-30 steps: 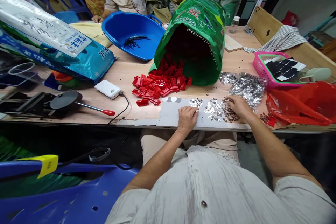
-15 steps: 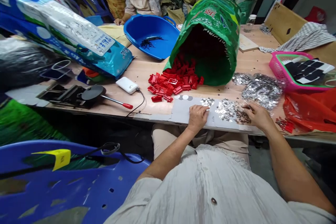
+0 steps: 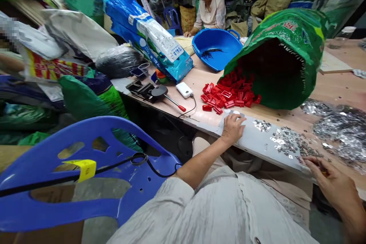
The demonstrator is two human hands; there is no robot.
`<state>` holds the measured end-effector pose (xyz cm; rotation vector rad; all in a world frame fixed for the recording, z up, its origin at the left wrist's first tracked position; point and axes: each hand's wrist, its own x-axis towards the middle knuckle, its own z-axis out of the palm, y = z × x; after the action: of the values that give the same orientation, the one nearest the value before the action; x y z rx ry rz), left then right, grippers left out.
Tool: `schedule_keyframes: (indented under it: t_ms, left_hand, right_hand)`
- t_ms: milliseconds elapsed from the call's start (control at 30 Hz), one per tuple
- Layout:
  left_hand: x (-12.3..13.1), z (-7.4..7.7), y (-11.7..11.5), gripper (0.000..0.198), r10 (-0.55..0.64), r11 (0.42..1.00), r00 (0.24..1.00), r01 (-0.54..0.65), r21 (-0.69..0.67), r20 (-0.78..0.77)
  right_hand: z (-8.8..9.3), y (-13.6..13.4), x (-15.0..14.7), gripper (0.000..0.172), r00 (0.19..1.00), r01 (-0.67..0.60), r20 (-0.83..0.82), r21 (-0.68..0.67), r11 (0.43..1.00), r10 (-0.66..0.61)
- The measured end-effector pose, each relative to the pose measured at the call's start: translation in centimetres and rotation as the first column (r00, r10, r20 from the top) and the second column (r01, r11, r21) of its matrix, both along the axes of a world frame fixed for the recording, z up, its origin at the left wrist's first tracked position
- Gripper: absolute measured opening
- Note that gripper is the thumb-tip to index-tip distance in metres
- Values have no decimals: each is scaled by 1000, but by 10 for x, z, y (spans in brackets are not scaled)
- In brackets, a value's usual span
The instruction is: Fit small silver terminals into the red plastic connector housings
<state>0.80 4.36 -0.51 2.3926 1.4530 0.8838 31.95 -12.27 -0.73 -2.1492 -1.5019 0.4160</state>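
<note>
My left hand (image 3: 233, 127) rests on the grey sheet (image 3: 248, 137) at the table's front edge, fingers bent and pressed together; what they may hold is too small to make out. To its right lie small silver metal pieces (image 3: 286, 141) in loose heaps. Beside the right-hand heap, at the edge, my right hand (image 3: 328, 175) has its thumb and fingers drawn together, their contents unclear. Behind the sheet, red plastic parts (image 3: 220, 97) spill from the open mouth of a green sack (image 3: 288, 80) lying on its side.
A blue basin (image 3: 217, 47) with dark strands stands behind. Left of the red parts are a white power bank (image 3: 184, 89), a black clamp tool (image 3: 148, 91) and a blue bag (image 3: 154, 38). A blue chair (image 3: 114, 129) is at my left. Another person (image 3: 211, 7) sits across the table.
The view has swung left, so the table's things appear farther right and more of the chair shows. My right hand has drawn back from the metal pieces toward the table's edge.
</note>
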Motion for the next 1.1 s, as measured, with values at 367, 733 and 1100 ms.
schedule_keyframes:
  t_ms: [367, 733, 1100]
  left_hand:
    - [-59, 2, 75, 43, 403, 915, 915, -403, -9, 11]
    - [-61, 6, 42, 16, 240, 970, 958, -243, -5, 157]
    - [-46, 17, 0, 31, 273, 818, 437, 364, -446, 857]
  right_hand:
    - [4, 25, -38, 37, 981, -188, -35, 109, 976, 193]
    - [3, 28, -46, 33, 975, -213, -49, 84, 973, 218]
    - [15, 24, -59, 28, 988, -133, -63, 65, 989, 137]
